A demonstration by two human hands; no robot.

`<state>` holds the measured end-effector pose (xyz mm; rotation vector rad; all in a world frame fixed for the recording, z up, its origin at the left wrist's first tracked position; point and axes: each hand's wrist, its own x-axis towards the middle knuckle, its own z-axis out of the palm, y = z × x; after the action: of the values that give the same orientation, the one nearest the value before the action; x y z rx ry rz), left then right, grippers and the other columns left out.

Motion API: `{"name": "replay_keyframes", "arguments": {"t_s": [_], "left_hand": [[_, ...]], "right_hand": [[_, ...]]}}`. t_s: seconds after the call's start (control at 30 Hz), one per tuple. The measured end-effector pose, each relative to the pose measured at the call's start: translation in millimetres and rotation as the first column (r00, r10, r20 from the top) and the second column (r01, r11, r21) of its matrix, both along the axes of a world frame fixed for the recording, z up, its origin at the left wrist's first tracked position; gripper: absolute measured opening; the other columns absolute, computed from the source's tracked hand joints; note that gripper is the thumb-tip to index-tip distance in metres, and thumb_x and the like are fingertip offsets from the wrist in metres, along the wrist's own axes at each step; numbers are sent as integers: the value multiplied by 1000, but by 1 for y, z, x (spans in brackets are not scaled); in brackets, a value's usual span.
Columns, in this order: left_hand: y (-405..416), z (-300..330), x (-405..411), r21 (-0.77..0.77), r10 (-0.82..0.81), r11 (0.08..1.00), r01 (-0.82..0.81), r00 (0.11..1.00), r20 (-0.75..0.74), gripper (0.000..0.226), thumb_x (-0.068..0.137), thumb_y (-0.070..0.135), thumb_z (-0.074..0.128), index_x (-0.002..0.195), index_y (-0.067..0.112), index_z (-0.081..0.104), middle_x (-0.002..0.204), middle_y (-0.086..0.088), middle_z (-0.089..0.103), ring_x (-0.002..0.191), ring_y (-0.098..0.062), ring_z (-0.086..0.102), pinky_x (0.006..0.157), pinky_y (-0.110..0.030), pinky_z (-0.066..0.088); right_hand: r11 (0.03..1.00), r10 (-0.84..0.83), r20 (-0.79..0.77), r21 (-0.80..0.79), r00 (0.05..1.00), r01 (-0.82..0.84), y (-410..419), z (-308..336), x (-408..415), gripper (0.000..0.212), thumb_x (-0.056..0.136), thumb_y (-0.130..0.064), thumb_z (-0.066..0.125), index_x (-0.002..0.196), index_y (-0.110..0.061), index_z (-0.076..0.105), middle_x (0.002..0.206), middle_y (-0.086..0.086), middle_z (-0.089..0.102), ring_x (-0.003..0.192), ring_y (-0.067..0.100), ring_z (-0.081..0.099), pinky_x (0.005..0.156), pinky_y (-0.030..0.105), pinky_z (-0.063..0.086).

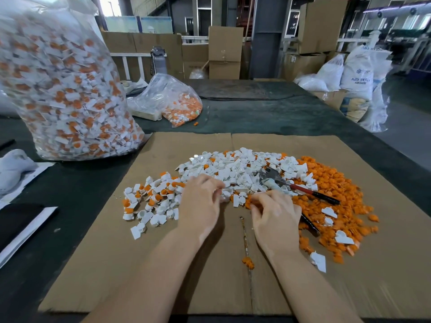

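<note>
Separating one joined piece over the cardboard (pixel 163 264), just near the heaps: my left hand (pixel 200 201) has a tight grip on the white part (pixel 225 197), and my right hand (pixel 276 215) pinches the orange cap (pixel 252 203). Next, I judge, white goes to the white pile (pixel 233 169), orange to the orange pile (pixel 331 187) on the right.

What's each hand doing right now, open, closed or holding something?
Left hand: closed, pinching a small white plastic part.
Right hand: closed, pinching a small orange plastic cap.

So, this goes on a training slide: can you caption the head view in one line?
Left hand and right hand pinch white parts and orange parts over cardboard, pliers lying among them.
</note>
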<state>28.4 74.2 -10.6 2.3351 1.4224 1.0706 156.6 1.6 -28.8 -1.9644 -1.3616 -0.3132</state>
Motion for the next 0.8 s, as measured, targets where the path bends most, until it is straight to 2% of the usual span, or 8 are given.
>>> {"name": "replay_keyframes", "arguments": {"t_s": [0.07,0.13,0.2,0.27,0.33,0.5,0.63,0.8], "left_hand": [[-5,-5,12,-46,-99,994,98,995,-27,24,94,17,55,114,20,67,107,4,57,106,-14,43,84,-16,28],[-6,-12,21,-54,-129,991,124,985,-115,28,95,25,52,120,23,64,111,3,54,106,-15,42,88,-20,32],[-6,-17,25,-52,-127,991,120,979,-161,29,93,31,54,121,27,62,112,4,52,106,-16,42,91,-23,32],[-6,-19,26,-61,-122,992,114,982,-144,27,92,32,57,117,28,65,110,4,52,104,-15,41,89,-23,32],[-7,-20,26,-60,-124,991,117,984,-128,23,90,33,59,111,27,69,106,5,52,103,-15,40,86,-22,32],[-10,-18,23,-108,-145,983,146,989,24,17,90,24,61,104,20,70,96,10,47,97,-10,49,79,-14,35],[-13,-14,20,-110,-183,976,189,981,63,14,91,20,59,104,17,65,92,13,45,83,-6,48,69,0,30],[-14,-12,20,-139,-227,962,235,971,71,30,95,17,53,124,19,58,99,8,41,86,-5,47,76,-7,33]], "right_hand": [[999,-7,59,-46,998,10,1,0,-2,18,70,-17,81,87,-17,73,85,3,63,83,28,58,71,36,34],[996,-12,107,-82,994,21,2,1,-2,19,68,-22,82,85,-17,73,85,4,62,83,28,57,71,39,37],[988,-23,151,-149,988,46,3,2,-3,15,76,-28,75,88,-19,73,92,3,60,90,26,54,75,38,34],[975,-12,148,-218,989,45,4,0,-1,17,86,-33,64,97,-21,71,102,0,57,99,22,49,80,37,28],[973,-2,143,-228,990,35,4,-1,0,16,88,-32,61,96,-21,70,104,-1,56,101,20,47,82,36,27],[994,-24,107,-105,994,36,2,2,-2,10,74,-19,78,75,-13,69,86,4,63,84,25,56,74,37,34],[999,-22,107,-37,994,26,1,1,-1,14,69,-16,81,74,-13,68,80,3,65,78,25,58,72,37,36],[999,14,93,49,996,-19,0,-1,-2,14,71,-10,80,77,-16,69,75,-1,68,72,23,61,75,36,36]]}}
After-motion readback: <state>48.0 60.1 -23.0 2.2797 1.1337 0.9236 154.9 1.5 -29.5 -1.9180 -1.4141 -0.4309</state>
